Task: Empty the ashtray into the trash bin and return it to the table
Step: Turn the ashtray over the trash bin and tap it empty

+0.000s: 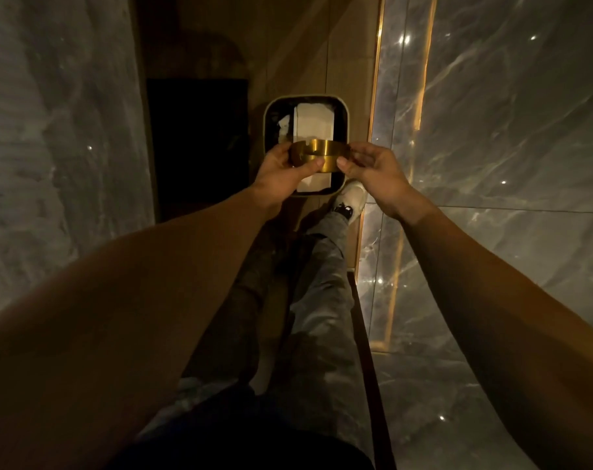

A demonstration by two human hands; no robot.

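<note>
A round gold metal ashtray (pixel 322 154) is held in the air directly over an open square trash bin (pixel 343 110) on the floor. My left hand (pixel 281 171) grips its left side with the thumb on the front wall. My right hand (pixel 373 171) pinches its right edge with fingertips. The ashtray looks tilted away from me, so its inside is hidden. White paper or tissue (pixel 313 123) lies inside the dark-lined bin, partly behind the ashtray.
My legs in grey trousers and a white shoe (pixel 352 198) stand just in front of the bin. A dark cabinet opening (pixel 196 144) is to the left, a marble slab (pixel 51 130) further left, and glossy marble floor (pixel 491 130) to the right.
</note>
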